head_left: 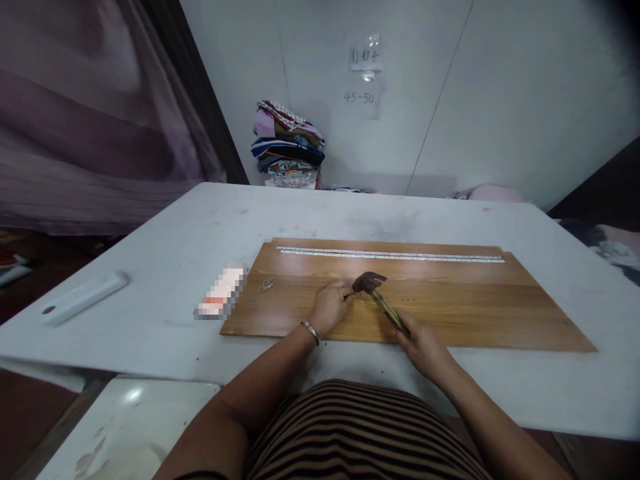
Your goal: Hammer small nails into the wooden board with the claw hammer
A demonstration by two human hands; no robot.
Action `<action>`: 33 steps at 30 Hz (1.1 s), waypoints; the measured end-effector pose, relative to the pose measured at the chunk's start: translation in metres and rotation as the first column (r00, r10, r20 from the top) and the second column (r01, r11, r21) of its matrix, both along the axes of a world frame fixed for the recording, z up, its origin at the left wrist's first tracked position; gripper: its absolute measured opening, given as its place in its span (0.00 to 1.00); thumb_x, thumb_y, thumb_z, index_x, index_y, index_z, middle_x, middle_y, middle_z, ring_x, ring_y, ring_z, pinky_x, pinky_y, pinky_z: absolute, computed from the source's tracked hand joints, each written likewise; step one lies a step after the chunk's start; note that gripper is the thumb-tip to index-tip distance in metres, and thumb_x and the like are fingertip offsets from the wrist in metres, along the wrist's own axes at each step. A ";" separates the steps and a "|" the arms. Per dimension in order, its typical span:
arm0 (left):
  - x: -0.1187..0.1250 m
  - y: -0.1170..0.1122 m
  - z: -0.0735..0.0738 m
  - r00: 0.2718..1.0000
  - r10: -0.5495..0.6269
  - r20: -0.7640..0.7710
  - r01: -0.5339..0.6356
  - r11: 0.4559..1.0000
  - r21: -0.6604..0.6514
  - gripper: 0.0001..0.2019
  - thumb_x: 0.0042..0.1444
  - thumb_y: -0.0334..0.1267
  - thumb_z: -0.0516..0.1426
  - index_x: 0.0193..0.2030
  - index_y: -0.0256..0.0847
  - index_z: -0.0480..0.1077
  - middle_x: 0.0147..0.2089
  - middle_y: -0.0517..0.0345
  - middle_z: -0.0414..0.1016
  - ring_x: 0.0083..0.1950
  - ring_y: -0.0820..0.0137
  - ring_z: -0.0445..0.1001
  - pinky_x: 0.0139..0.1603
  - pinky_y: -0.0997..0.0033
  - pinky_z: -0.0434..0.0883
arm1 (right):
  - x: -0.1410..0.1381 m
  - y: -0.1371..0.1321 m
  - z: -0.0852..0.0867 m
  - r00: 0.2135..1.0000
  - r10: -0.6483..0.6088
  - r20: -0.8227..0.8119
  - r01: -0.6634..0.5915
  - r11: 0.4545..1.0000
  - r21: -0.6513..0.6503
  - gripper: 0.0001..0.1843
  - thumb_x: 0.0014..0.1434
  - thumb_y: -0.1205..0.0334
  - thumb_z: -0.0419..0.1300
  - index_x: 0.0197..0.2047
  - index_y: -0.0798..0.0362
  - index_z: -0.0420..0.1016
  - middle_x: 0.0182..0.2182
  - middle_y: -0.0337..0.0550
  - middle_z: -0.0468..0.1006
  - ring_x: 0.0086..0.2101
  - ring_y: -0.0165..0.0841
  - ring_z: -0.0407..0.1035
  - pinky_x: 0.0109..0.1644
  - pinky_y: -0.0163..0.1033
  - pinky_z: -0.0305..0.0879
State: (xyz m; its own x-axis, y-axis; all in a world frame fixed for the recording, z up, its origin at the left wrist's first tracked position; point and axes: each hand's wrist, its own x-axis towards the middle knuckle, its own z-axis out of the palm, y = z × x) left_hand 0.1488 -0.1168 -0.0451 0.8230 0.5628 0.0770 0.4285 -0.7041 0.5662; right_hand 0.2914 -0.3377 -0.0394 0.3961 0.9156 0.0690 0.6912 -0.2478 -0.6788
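Observation:
My right hand [424,343] is closed round the yellowish handle of a claw hammer [385,308]. The dark hammer head is tilted over the board, close beside the fingertips of my left hand [330,307]. Those fingertips pinch what looks like a nail, mostly hidden by the fingers and the hammer head. Under both hands lies a brown wooden board [480,293]. A row of small dark dots [407,300] runs along it to the right of my left fingers. Several loose nails [267,285] lie at the board's left side.
Two white marked strips [390,255] lie along the board's far edge. On the white table [165,247] are a blurred-out flat item [223,292] and a long white object [85,297]. Folded cloths [289,147] are stacked behind the table, against the wall. A white stool-like surface [160,400] stands at the lower left.

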 end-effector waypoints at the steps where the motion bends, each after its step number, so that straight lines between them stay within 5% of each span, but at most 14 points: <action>1: 0.000 0.000 0.000 1.000 -0.002 -0.002 0.002 1.000 0.002 0.11 0.66 0.35 0.58 0.47 0.46 0.83 0.45 0.55 0.82 0.48 0.67 0.77 0.49 0.70 0.71 | 0.000 0.000 0.000 1.000 -0.003 -0.005 0.003 1.000 -0.004 0.24 0.61 0.61 0.57 0.60 0.40 0.74 0.45 0.45 0.87 0.46 0.50 0.82 0.48 0.51 0.79; 21: -0.002 -0.002 0.002 1.000 0.013 0.029 -0.012 1.000 -0.027 0.12 0.65 0.34 0.58 0.47 0.44 0.83 0.43 0.52 0.80 0.47 0.65 0.76 0.50 0.67 0.71 | -0.001 -0.002 0.016 0.999 -0.045 -0.003 0.045 0.999 -0.007 0.24 0.62 0.58 0.55 0.61 0.46 0.74 0.46 0.49 0.86 0.46 0.52 0.82 0.47 0.53 0.78; 28: -0.007 0.003 0.000 0.997 0.040 0.072 -0.038 0.999 -0.036 0.12 0.62 0.29 0.56 0.43 0.42 0.83 0.43 0.52 0.80 0.46 0.66 0.75 0.50 0.68 0.71 | -0.003 -0.002 0.010 0.999 -0.037 -0.021 0.037 0.999 -0.008 0.24 0.63 0.58 0.56 0.62 0.43 0.73 0.48 0.49 0.86 0.47 0.53 0.82 0.50 0.56 0.78; 33: -0.023 0.004 0.005 0.996 0.079 -0.033 -0.078 0.997 0.015 0.10 0.63 0.31 0.56 0.38 0.41 0.80 0.42 0.53 0.79 0.47 0.66 0.75 0.49 0.68 0.70 | -0.003 -0.001 0.004 0.999 -0.044 -0.014 0.043 0.999 -0.028 0.24 0.62 0.58 0.57 0.62 0.42 0.73 0.46 0.49 0.86 0.48 0.54 0.82 0.50 0.58 0.78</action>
